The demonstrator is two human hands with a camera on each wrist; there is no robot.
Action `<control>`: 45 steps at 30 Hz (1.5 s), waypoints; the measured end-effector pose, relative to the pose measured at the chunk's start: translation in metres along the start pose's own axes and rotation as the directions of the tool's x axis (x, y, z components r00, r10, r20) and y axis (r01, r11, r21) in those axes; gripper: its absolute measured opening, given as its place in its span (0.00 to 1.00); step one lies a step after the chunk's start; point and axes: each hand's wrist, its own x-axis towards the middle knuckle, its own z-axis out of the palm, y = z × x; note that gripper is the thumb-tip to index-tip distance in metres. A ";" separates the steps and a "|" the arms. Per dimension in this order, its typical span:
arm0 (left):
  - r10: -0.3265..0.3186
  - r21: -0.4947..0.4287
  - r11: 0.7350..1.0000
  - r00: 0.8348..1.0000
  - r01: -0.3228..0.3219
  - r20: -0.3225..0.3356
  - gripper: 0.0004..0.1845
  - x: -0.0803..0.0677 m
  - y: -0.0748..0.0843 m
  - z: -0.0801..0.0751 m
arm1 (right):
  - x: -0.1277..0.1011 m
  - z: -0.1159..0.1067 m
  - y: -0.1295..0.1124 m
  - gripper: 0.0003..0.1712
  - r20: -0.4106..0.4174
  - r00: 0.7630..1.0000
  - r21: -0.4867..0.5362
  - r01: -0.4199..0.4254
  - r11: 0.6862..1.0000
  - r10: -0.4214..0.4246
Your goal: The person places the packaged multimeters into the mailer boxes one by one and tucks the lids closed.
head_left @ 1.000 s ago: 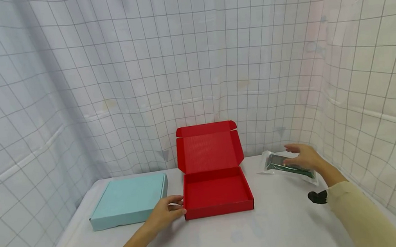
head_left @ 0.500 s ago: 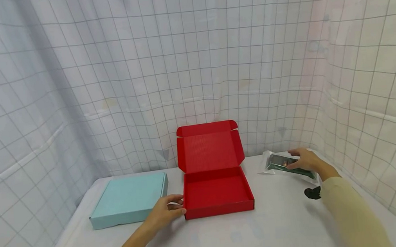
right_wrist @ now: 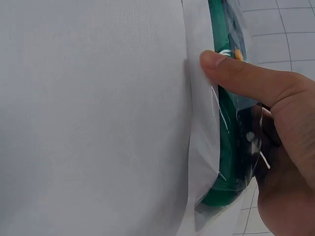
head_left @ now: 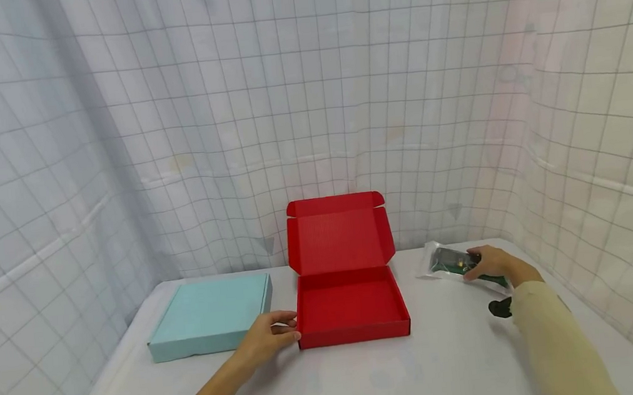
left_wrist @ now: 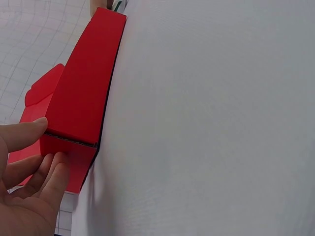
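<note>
A red cardboard box (head_left: pixel 357 334) stands in the middle of the table with its lid raised at the back and bare inside. My left hand (head_left: pixel 264 340) rests against its front left corner. In the left wrist view, the thumb touches the corner edge and the relaxed fingers (left_wrist: pixel 54 172) lie along the side wall. At the right, a clear plastic packet (head_left: pixel 441 260) lies on the table with a green and dark item in it, whose kind I cannot tell. My right hand (head_left: pixel 494 263) grips it across the width, thumb (right_wrist: pixel 216 61) on the near side; the other fingertips are mostly hidden.
A closed light blue box (head_left: pixel 210 307) lies on the white table (head_left: pixel 378 383) to the left of the red one. Gridded white curtains (head_left: pixel 326 109) hang behind the table and at both sides.
My right hand has come down onto the packet, and its fingers have closed around it. The left hand stays at the red box's corner. The head view has shifted slightly.
</note>
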 end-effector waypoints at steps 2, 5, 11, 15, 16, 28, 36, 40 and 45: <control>0.000 -0.002 1.000 1.000 0.000 0.000 0.29 0.000 0.001 0.001 | 0.000 -0.002 -0.001 0.55 0.012 1.000 -0.004 -0.012 1.000 0.012; 0.009 -0.001 1.000 1.000 -0.009 -0.004 0.28 0.001 0.003 0.001 | 0.000 -0.003 -0.002 0.54 0.018 1.000 -0.018 -0.010 1.000 0.010; -0.003 -0.003 1.000 1.000 0.003 -0.015 0.28 0.000 0.004 0.000 | 0.000 0.000 -0.003 0.54 0.003 1.000 -0.008 0.016 1.000 -0.016; -0.001 -0.007 1.000 1.000 0.001 -0.003 0.28 -0.001 0.002 0.000 | -0.004 0.002 -0.004 0.52 -0.014 1.000 -0.013 0.020 1.000 -0.020; 0.003 -0.007 1.000 1.000 -0.003 -0.001 0.28 -0.001 0.001 0.000 | -0.004 0.002 -0.004 0.52 -0.022 0.999 -0.024 0.027 0.999 -0.028; 0.002 -0.020 1.000 1.000 -0.002 0.005 0.27 -0.002 0.001 0.002 | -0.008 0.007 -0.002 0.53 -0.101 0.994 -0.080 0.032 0.996 -0.040; -0.001 -0.046 0.999 1.000 0.001 0.002 0.27 -0.003 -0.002 0.001 | -0.015 -0.004 -0.007 0.52 -0.121 0.990 -0.076 0.064 0.995 -0.073; 0.008 -0.050 0.999 1.000 -0.007 0.005 0.27 -0.003 -0.002 0.002 | -0.017 -0.011 -0.009 0.53 -0.127 0.988 -0.071 0.074 0.995 -0.083; 0.012 -0.059 0.998 1.000 -0.011 0.012 0.27 -0.005 -0.002 0.003 | -0.020 -0.016 -0.017 0.53 -0.135 0.984 -0.069 0.105 0.992 -0.113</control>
